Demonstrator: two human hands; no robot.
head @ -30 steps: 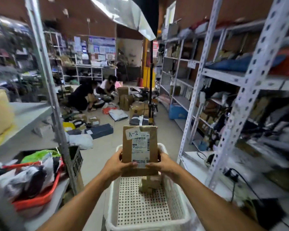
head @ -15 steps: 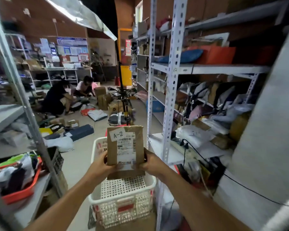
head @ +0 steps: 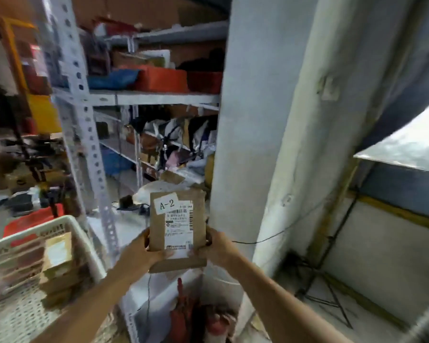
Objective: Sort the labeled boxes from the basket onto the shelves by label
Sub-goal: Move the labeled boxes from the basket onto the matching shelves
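Note:
I hold a flat brown cardboard box (head: 177, 229) upright in front of me, its white label reading "A-2" above a printed shipping sticker. My left hand (head: 141, 251) grips its lower left edge and my right hand (head: 214, 246) grips its lower right edge. The white perforated basket (head: 67, 225) sits at the lower left, apart from the box, with several more brown boxes (head: 57, 263) stacked inside. Behind the box stands a grey metal shelf rack (head: 156, 98) loaded with parcels and bags.
A wide grey concrete pillar (head: 270, 120) rises just right of the box. A perforated rack upright (head: 84, 129) stands between basket and shelves. A black cable and a folded stand (head: 325, 273) lie right of the pillar. Red items (head: 183, 315) sit low below my hands.
My view has swung to the right: the basket moved from beneath my hands to the lower left, and the pillar now fills the middle. The A-2 box stays gripped in both hands.

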